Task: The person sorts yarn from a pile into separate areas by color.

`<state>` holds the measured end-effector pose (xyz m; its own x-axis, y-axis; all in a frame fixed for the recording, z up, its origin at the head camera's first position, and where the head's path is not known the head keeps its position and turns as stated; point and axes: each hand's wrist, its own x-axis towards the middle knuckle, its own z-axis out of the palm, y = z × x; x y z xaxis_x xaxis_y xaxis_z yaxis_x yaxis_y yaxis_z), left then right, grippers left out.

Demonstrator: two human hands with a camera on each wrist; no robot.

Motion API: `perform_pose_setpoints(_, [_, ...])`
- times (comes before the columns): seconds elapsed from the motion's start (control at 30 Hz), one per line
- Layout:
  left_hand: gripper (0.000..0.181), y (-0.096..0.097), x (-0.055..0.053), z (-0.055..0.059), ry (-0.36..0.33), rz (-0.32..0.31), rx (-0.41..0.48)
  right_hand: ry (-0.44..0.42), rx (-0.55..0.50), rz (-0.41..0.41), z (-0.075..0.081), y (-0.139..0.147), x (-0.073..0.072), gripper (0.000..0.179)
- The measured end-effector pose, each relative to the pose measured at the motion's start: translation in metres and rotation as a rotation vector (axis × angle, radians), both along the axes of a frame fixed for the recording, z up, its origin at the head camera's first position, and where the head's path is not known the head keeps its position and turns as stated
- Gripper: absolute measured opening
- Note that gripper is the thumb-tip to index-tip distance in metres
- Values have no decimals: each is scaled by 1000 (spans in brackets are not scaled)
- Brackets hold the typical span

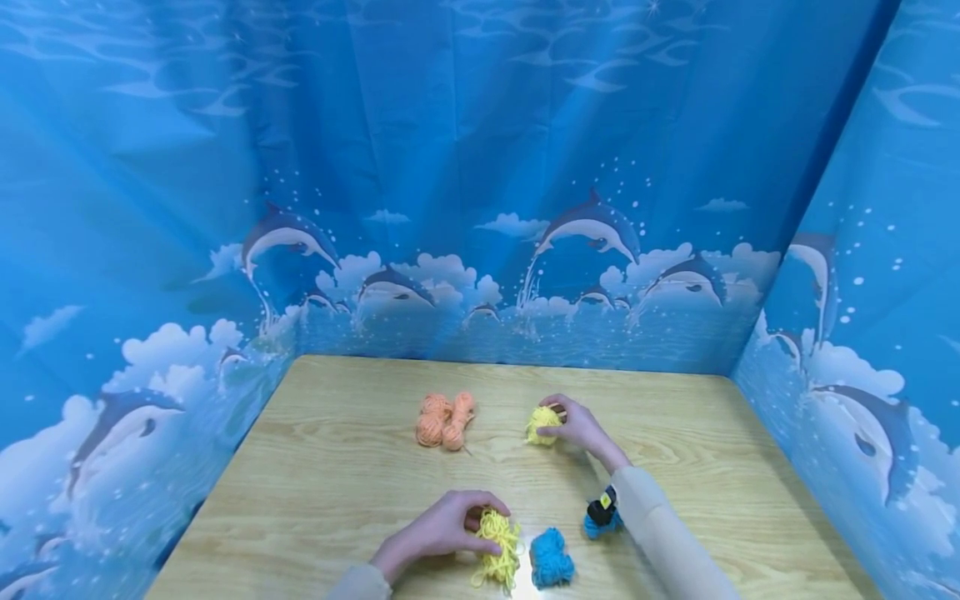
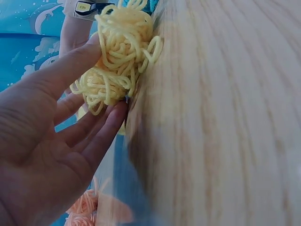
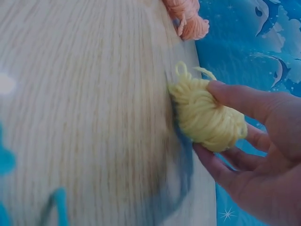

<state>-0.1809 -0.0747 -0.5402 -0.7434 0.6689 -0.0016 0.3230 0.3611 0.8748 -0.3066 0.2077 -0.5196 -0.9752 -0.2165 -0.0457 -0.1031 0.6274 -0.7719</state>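
My left hand (image 1: pixel 448 525) grips a loose, tangled yellow yarn bundle (image 1: pixel 497 546) at the table's near side. In the left wrist view its thumb and fingers curl about the loopy yellow yarn (image 2: pixel 120 56). Farther out, my right hand (image 1: pixel 581 427) holds a rounder yellow yarn ball (image 1: pixel 543 426) between thumb and fingers. The right wrist view shows this wound ball (image 3: pixel 207 113) close to the wood, with a loop sticking out. A blue yarn bundle (image 1: pixel 551 558) lies just right of the left hand's yarn. Another blue yarn bundle (image 1: pixel 602 527) is partly hidden behind the right wrist's black device.
Two orange yarn skeins (image 1: pixel 433 421) lie side by side toward the back of the wooden table (image 1: pixel 315 475), left of the right hand. Blue dolphin-printed curtains (image 1: pixel 480 167) stand behind the table and at its sides.
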Motion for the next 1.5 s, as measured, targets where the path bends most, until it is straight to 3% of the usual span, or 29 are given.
perform_pose_setpoints(0.17, [42, 0, 0, 1, -8, 17, -32, -48, 11, 27, 0, 0, 2, 46])
perform_pose_setpoints(0.4, [38, 0, -1, 1, 3, 21, -41, -51, 29, 42, 1, 3, 5, 52])
perform_pose_setpoints(0.67, [35, -1, -1, 0, -16, 22, -17, -24, -24, -30, 4, 8, 9, 47])
perform_pose_setpoints(0.93, [29, -2, 0, 0, -44, 63, 70, -31, -36, -72, 2, 10, 10, 40])
perform_pose_setpoints(1.2, [30, -4, -9, 15, -80, 137, 125, -32, -51, -58, 0, 11, 12, 41])
perform_pose_setpoints(1.5, [33, -7, -27, 33, 28, 164, 112, -32, -34, -58, -2, 11, 11, 40])
